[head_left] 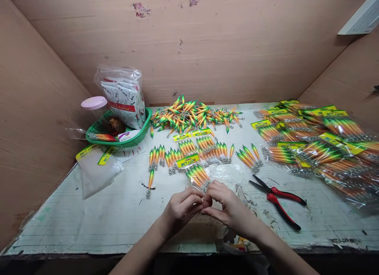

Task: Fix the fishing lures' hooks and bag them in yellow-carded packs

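Observation:
A clear plastic bag of fishing lures [199, 176] lies in front of me, its yellow BCT LURE label [188, 161] pointing away. My left hand [182, 206] and my right hand [226, 206] meet at the bag's near end, both with fingers pinched on the plastic. The lures inside are green, yellow and orange with metal hooks. Just beyond are two more labelled bags of lures [204, 145]. Loose lures stand in small groups to the left [156, 154] and right [250, 156], and a single lure [150, 183] lies nearer on the left.
A heap of loose lures [192, 114] lies at the back. Packed bags [322, 148] pile up on the right, near red-and-black pliers [275, 197]. At left are a green basket [133, 140] and flat plastic bags [97, 172]. Walls enclose the table.

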`<act>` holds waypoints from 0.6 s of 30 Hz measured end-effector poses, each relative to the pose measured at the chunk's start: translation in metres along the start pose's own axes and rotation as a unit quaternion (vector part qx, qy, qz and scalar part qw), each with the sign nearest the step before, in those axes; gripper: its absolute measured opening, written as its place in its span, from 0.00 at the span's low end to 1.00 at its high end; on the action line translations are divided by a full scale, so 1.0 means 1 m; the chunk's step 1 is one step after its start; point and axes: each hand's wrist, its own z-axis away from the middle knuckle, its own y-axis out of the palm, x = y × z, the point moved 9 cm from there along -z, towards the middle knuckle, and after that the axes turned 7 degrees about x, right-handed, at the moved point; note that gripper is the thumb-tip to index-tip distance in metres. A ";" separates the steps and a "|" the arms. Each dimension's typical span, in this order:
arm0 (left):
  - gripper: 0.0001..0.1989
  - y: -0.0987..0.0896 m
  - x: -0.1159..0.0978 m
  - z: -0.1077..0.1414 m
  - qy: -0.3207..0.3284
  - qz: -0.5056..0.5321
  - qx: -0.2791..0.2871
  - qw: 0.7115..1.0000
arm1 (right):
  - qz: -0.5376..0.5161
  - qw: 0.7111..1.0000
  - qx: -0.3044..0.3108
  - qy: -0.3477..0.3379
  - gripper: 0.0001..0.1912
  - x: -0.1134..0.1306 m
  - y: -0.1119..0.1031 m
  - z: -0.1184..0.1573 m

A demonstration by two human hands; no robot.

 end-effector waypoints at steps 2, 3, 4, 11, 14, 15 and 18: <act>0.07 0.002 -0.001 0.002 -0.003 0.007 0.013 1.000 | -0.019 1.000 0.013 0.004 0.10 -0.001 0.002 0.004; 0.07 0.001 -0.001 0.004 -0.006 0.012 0.014 1.000 | -0.045 0.999 0.012 0.011 0.11 -0.005 0.000 0.008; 0.06 -0.001 -0.001 0.005 -0.011 0.017 0.008 1.000 | -0.069 0.997 -0.011 0.022 0.14 -0.013 -0.007 0.013; 0.06 -0.010 0.008 0.026 -0.066 0.059 -0.010 0.996 | 0.038 0.943 -0.311 0.110 0.15 -0.090 -0.092 0.079; 0.05 0.001 0.010 0.036 -0.076 0.038 0.047 0.995 | 0.119 0.954 -0.262 0.080 0.09 -0.087 -0.079 0.079; 0.06 0.004 0.011 0.039 -0.078 0.028 0.062 0.995 | 0.152 0.965 -0.209 0.047 0.13 -0.078 -0.063 0.073; 0.12 0.008 0.014 0.045 -0.096 0.000 0.075 0.993 | 0.210 0.975 -0.064 -0.043 0.23 -0.047 -0.004 0.060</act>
